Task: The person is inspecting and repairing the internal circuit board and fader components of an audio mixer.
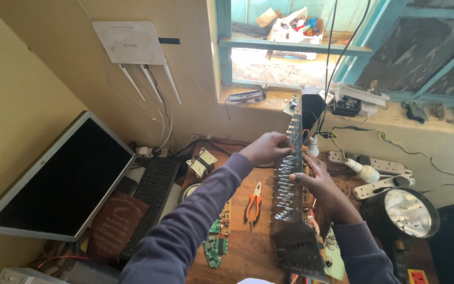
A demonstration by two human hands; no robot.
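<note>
Gripped on both sides, a long circuit board [289,189] studded with rows of components stands tilted on edge above the wooden workbench [248,247]. Left hand [267,148] curls over its upper edge, arm outstretched; right hand [319,181] clasps its right side. Orange-handled pliers [253,202] lie just left; a black keyboard [152,202] lies farther left.

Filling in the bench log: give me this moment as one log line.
left hand: grips circuit board upper edge | right hand: holds board's right side | board: raised, tilted over desk | pliers: lying on desk
</note>
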